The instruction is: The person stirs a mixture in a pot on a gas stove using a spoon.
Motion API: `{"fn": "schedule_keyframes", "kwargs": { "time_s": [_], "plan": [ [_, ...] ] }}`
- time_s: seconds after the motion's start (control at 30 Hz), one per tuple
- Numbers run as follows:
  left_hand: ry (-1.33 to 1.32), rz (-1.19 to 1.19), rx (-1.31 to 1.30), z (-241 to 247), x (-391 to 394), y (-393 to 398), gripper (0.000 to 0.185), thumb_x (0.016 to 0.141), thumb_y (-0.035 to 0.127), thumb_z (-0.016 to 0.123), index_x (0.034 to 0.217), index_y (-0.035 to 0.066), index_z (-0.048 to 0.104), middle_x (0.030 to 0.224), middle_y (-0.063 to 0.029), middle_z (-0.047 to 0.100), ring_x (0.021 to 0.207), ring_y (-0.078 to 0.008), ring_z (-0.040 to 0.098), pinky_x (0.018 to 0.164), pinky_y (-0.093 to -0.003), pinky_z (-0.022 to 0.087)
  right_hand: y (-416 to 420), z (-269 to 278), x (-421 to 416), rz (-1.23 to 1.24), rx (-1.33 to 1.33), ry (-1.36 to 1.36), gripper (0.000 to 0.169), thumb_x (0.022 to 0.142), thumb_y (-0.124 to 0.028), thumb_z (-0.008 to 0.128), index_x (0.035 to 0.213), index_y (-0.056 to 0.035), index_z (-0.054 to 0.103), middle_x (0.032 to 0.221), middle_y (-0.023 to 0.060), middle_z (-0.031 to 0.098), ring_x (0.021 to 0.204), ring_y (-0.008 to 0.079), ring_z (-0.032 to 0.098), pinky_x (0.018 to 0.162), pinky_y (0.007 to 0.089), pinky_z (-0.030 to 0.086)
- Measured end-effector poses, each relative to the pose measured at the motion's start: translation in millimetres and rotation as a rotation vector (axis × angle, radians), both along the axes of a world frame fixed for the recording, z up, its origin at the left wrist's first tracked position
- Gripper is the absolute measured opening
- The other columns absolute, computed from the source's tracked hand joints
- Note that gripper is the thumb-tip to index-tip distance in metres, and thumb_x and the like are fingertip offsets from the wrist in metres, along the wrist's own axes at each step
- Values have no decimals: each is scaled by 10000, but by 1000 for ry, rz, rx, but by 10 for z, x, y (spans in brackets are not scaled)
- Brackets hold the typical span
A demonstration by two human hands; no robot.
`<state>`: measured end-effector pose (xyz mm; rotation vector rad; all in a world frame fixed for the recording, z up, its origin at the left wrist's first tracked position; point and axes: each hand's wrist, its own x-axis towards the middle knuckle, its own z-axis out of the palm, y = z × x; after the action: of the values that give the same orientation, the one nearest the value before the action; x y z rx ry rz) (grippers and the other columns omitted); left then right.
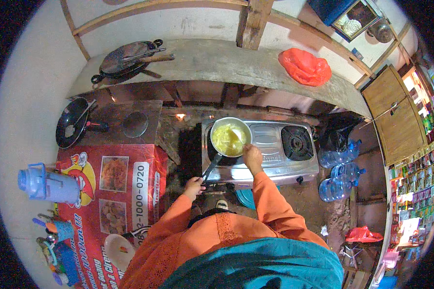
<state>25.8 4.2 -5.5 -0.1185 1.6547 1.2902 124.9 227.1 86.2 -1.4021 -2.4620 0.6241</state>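
Observation:
A pan (231, 153) with yellowish food in liquid (224, 139) sits over the left burner of a two-burner metal gas stove (266, 162). My left hand (194, 188) is closed around the black pan handle (212, 168), which points down and to the left. At the pan's lower right rim, my right hand (252, 157) grips a utensil whose pale, rounded end (236, 135) lies in the food; most of its handle is hidden by the hand. The stove's right burner (296, 142) holds no pan.
Left of the stove, a red printed banner (126, 195) covers a table bearing a blue thermos (50, 184) and a bowl (119, 249). A black wok (71, 123) lies behind it. The ledge (217, 61) holds stacked pans (126, 59) and a red plastic bag (305, 67). Water bottles (338, 188) are at right.

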Motion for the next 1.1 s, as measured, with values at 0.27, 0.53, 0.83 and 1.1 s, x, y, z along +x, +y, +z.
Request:
{"fn": "schedule_keyframes", "kwargs": {
  "time_s": [0.27,0.53,0.83,1.1],
  "plan": [
    [-22,-3,20,-162,-26,-38,209,816,223,473,941,60,508,711,-25,533,518,-103,523,365,-224,358,-51,141,-106,-19,-28,161,216,768,-269,476,877,-116,584,784,168,570,740,338,545,633,416,436],
    [-17,-16,9,-77,-25,0,193,815,218,473,929,67,512,706,-22,534,518,-102,524,365,-214,360,15,-94,-168,14,-108,-19,234,768,-307,481,884,-139,597,795,170,573,745,333,548,641,412,435],
    [-26,13,1,-117,-14,-1,186,810,221,486,918,72,510,702,-23,532,502,-102,523,355,-213,361,-112,-70,-91,115,27,58,222,765,-303,484,825,-131,612,705,151,580,647,326,557,590,405,443],
    [-19,40,5,-34,-3,-7,180,810,216,483,898,61,513,669,-21,521,496,-101,517,351,-211,356,-80,71,-83,-17,56,-16,225,760,-279,486,846,-103,597,721,156,579,677,332,557,601,413,442]
  ]
}}
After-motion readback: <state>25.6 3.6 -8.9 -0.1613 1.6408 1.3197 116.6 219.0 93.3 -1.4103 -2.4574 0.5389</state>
